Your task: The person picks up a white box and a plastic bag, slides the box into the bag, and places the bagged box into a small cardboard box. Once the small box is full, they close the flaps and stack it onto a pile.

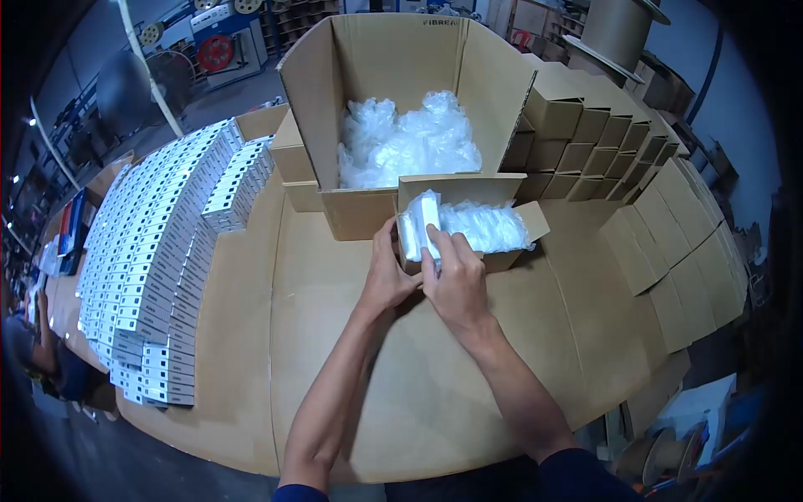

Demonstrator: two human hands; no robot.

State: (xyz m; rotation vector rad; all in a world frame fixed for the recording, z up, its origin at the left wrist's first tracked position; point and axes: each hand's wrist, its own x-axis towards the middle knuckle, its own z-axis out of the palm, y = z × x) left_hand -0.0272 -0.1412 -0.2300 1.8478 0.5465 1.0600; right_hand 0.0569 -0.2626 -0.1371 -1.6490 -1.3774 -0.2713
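A small open cardboard box [499,263] sits on the table in front of a larger carton, its flaps folded out. Clear plastic-wrapped packs [485,226] fill most of it in a row. At its left end a slim white plastic-wrapped pack [428,209] stands upright. My right hand [458,280] is closed on this pack, fingers over its near side. My left hand [387,274] grips the left side of the small box, with the thumb along its lower front corner. Part of the box's front is hidden behind my right hand.
Behind stands a large open carton [361,213] with crumpled clear plastic [410,142] inside. Stacked white boxes [159,243] cover the table's left side. Brown cartons [559,117] are stacked at the back right, with more cartons [682,251] at the right edge. Another person's arm [46,335] shows far left.
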